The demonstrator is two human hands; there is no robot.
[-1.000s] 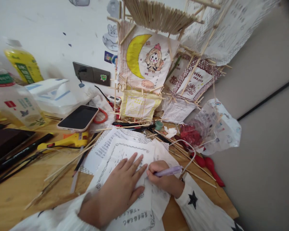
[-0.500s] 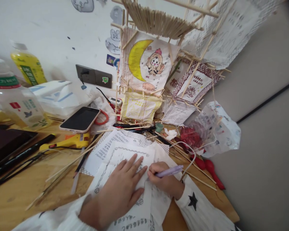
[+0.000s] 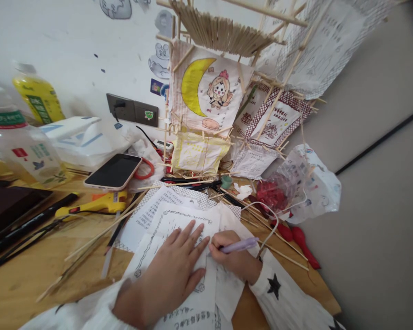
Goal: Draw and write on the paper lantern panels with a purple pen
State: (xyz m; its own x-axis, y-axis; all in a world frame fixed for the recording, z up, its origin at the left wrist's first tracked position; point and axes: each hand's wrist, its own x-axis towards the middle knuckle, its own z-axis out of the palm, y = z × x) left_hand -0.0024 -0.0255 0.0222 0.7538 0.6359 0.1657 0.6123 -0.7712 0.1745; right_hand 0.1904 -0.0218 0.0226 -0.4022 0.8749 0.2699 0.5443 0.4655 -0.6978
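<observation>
My left hand [image 3: 177, 263] lies flat, fingers spread, on a white sheet of paper [image 3: 154, 243] with a drawn wavy border. In my right hand [image 3: 232, 256] is a light purple pen [image 3: 240, 244], its tip hidden behind my fingers at the sheet's right side. Handwriting partly shows under and beside my left fingers. Beneath lie more sheets, one with a crosshatched edge and written lines [image 3: 160, 206]. Another thin sheet [image 3: 229, 284] sits under my right hand, and a page with larger characters [image 3: 192, 318] is at the bottom.
Behind the papers stands a wooden stick frame [image 3: 227, 34] hung with decorated panels. To the left are a yellow glue gun [image 3: 92, 205], a phone [image 3: 113, 170], bottles [image 3: 27, 142] and loose sticks [image 3: 99, 233]. Red balloons [image 3: 304, 245] and a plastic bag [image 3: 316, 183] lie right.
The view has shifted very slightly, so everything sits a little further left. My left hand stays flat on the paper; my right hand still grips the pen in nearly the same place.
</observation>
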